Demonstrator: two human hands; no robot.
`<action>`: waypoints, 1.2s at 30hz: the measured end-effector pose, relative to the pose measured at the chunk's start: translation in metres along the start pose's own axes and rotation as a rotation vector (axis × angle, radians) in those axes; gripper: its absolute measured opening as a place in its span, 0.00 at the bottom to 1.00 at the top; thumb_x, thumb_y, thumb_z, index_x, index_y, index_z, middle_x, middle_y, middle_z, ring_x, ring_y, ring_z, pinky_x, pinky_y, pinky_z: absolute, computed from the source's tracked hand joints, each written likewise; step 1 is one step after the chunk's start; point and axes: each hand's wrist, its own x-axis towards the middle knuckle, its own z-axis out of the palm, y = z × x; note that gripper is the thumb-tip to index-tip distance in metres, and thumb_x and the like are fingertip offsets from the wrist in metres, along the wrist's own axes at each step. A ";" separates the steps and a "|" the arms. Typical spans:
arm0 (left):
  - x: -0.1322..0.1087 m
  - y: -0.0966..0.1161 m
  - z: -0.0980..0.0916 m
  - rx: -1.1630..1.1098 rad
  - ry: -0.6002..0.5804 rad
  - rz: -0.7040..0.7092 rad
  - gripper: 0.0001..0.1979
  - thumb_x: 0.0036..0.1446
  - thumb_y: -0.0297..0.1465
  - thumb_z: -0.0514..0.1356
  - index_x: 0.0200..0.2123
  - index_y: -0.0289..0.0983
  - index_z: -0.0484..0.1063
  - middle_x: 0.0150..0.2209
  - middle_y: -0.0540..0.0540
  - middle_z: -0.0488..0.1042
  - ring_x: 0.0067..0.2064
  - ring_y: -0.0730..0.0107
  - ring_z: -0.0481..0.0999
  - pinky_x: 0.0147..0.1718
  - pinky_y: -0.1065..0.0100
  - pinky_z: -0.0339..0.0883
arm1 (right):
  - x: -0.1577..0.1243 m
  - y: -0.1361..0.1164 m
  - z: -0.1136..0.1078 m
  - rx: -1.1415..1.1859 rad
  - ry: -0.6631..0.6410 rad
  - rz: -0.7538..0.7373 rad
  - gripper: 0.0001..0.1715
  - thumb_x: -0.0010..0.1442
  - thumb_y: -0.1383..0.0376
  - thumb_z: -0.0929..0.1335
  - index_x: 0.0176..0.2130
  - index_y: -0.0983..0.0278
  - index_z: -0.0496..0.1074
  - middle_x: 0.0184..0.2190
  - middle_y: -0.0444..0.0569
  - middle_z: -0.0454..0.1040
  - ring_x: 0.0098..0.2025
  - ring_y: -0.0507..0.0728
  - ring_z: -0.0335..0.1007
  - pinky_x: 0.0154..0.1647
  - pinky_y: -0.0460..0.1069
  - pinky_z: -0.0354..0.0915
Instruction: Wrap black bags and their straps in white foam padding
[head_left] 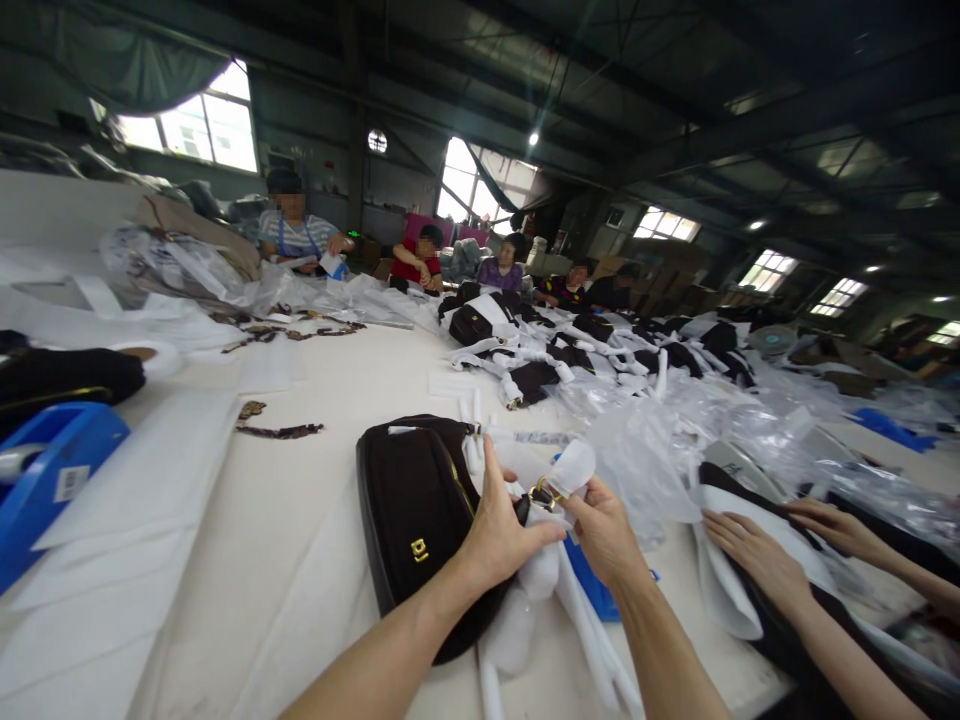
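A black handbag (411, 500) with a gold emblem and gold zip lies on the table in front of me. My left hand (499, 525) is at the bag's right side, thumb and forefinger spread apart beside the strap's gold ring (541, 494). Its other fingers are partly hidden. My right hand (606, 530) pinches a piece of white foam wrap (576, 466) just right of that ring. More white-wrapped strap hangs below both hands. Under my right wrist, a blue object (592, 580), perhaps a tape dispenser, is partly covered.
White foam sheets (127, 530) and a blue tape dispenser (60, 480) lie at left. Patterned chains (281, 430) rest further back. A pile of black bags (532, 380) stands beyond. At right, another person's hands (757, 555) press white sheet on black material. Several people sit across the table.
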 end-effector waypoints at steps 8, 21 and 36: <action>0.009 -0.013 0.000 -0.466 -0.013 -0.163 0.75 0.33 0.29 0.74 0.66 0.47 0.16 0.66 0.32 0.48 0.53 0.56 0.70 0.48 0.60 0.67 | -0.007 0.007 0.008 0.222 0.061 0.131 0.29 0.41 0.61 0.80 0.44 0.57 0.76 0.36 0.45 0.81 0.36 0.59 0.77 0.34 0.49 0.69; 0.009 -0.010 0.006 -0.607 -0.024 -0.206 0.37 0.35 0.27 0.71 0.52 0.34 0.66 0.37 0.47 0.76 0.36 0.67 0.73 0.38 0.69 0.65 | -0.032 0.014 0.014 0.320 0.256 0.030 0.23 0.45 0.60 0.77 0.43 0.58 0.77 0.40 0.44 0.80 0.41 0.57 0.75 0.43 0.50 0.70; 0.008 -0.015 0.005 -0.325 -0.172 -0.139 0.15 0.44 0.33 0.67 0.36 0.33 0.72 0.31 0.49 0.71 0.34 0.70 0.67 0.35 0.70 0.59 | -0.021 0.001 0.006 0.111 0.143 -0.090 0.18 0.49 0.57 0.76 0.41 0.59 0.76 0.40 0.45 0.80 0.44 0.58 0.74 0.48 0.53 0.66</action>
